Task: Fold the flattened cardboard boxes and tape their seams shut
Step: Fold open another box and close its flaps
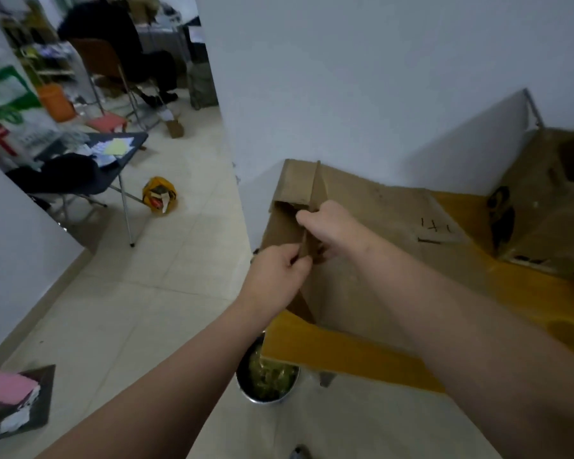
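A plain white wall [362, 77] backs a yellow wooden table [345, 349], and on the table lies the large flattened brown cardboard box [362, 260], its far end against the wall. Both hands work its left edge: the right hand [332, 226] is closed around a raised narrow flap [307, 200], and the left hand [275, 276] pinches the same fold lower down. By my reckoning, folding has only begun; no tape is in sight, and every seam is unsealed.

handwritten marks on cardboard sheet [395, 223], approx "141", not fully legible.
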Motion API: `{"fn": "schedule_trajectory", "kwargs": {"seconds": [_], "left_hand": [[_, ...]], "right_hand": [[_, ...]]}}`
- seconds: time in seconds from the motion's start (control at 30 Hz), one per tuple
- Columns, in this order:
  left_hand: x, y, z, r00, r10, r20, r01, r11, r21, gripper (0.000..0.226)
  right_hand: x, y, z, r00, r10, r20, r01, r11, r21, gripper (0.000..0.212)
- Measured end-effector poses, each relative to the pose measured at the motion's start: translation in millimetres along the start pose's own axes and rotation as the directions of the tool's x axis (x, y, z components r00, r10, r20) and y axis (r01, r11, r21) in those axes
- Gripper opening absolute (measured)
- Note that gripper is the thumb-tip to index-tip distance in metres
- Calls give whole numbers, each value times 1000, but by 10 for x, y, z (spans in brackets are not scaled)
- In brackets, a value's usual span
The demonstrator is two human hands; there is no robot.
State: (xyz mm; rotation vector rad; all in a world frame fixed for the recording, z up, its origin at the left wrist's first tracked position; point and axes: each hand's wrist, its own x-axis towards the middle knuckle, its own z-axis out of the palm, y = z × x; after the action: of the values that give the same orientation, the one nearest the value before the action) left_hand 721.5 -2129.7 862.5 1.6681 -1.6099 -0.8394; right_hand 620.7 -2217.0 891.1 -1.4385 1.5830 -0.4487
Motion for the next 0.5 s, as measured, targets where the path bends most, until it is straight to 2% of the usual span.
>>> {"fn": "schedule_trajectory", "kwargs": {"seconds": [0.03,0.07,0.1,0.13,0.17,0.2,0.23,0.27,0.3,0.37,0.43,0.5], "left_hand": [[8,84,-58,993,35,112,-32,999,-34,16],[3,176,-103,969,52,242,-40,998,-56,26],[4,226,-109,933,72,352,-64,997,-34,53],[2,254,-87,895,68,442,-112,991,73,80],[7,270,-47,874,43,485,-185,951,249,98],[8,283,-5,886,10,463,-249,854,457,106],[22,299,22,926,13,378,-279,700,658,104],[46,326,27,956,71,285,-275,554,786,93],[69,400,0,966,162,203,-257,473,843,73],[130,612,-110,942,316,110,-248,437,865,36],[125,890,-225,880,470,74,-278,381,882,28],[120,1108,-284,759,651,-17,-280,350,894,32]], "right_hand": [[-18,-93,-105,997,-50,-59,45,995,-92,17],[-20,-144,-215,990,-82,-113,66,988,-137,15],[-47,-174,-342,983,-91,-157,71,989,-130,13],[-77,-184,-482,976,-88,-199,71,994,-87,11],[-124,-194,-631,966,-83,-246,78,997,-27,12],[-180,-205,-773,953,-83,-291,98,995,35,14],[-254,-209,-917,940,-95,-327,132,987,94,16],[-342,-208,-1060,923,-122,-364,183,973,138,16],[-442,-207,-1200,900,-153,-408,241,954,175,18],[-667,-188,-1469,846,-220,-485,386,882,272,20],[-923,-187,-1694,789,-280,-547,520,779,350,19],[-1175,-198,-1876,744,-307,-594,608,679,411,19]]}}
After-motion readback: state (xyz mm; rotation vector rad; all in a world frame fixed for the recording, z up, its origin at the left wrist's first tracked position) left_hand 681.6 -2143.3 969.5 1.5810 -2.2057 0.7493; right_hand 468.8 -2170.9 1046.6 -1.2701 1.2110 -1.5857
